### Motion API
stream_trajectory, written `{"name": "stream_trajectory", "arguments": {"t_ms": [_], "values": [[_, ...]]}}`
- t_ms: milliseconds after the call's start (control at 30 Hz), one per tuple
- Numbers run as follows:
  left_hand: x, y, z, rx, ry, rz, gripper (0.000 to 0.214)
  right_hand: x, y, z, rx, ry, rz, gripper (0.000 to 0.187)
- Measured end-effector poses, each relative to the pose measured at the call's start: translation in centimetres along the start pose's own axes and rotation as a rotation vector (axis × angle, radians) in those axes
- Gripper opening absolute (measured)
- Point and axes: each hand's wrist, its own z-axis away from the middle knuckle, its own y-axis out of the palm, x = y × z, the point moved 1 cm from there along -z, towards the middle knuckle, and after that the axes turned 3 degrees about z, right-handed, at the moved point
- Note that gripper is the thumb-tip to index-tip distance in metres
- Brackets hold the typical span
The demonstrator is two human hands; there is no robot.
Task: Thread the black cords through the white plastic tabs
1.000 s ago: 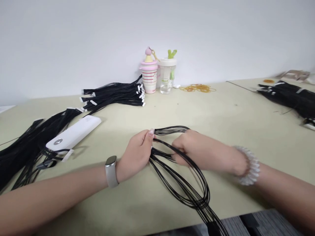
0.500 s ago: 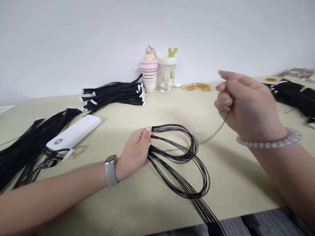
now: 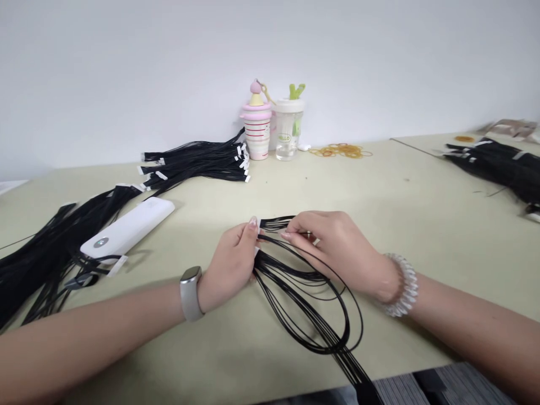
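my left hand pinches the black cords at their ends; my right hand nips one there (thin, floppy, light).

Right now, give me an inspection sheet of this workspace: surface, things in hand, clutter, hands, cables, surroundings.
Surface: pale green table.
Things in hand: looped black cords, trailing off the near edge.
Clutter: white power bank, pink cup, clear bottle, rubber bands.
Hands: left hand pinches the cords where they gather; right hand fingers the cord ends beside it.
Cables: black cord bundles at left, back and right.
Surroundings: plain white wall.
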Motion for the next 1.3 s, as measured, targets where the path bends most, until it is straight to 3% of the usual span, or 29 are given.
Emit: {"name": "stream_trajectory", "arguments": {"t_ms": [400, 600, 767, 967, 1300], "values": [[0.08, -0.01, -0.01, -0.003, 0.043, -0.031, 0.032, -0.02, 0.39, -0.06, -0.023, -0.023, 0.049, 0.016], [0.05, -0.03, -0.04, -0.010, 0.061, -0.042, 0.033, -0.09, 0.35, -0.11, 0.037, -0.048, 0.072, 0.020], [0.17, 0.04, -0.08, 0.010, 0.081, -0.036, 0.032, -0.25, 0.46, -0.13, -0.007, -0.058, 0.143, 0.022], [0.57, -0.05, -0.10, 0.038, 0.090, -0.045, 0.030, -0.17, 0.84, -0.12, 0.060, -0.079, 0.229, 0.025], [0.48, -0.07, -0.16, 0.090, 0.085, -0.037, 0.037, 0.00, 1.02, -0.14, 0.021, -0.141, 0.295, 0.031]]}}
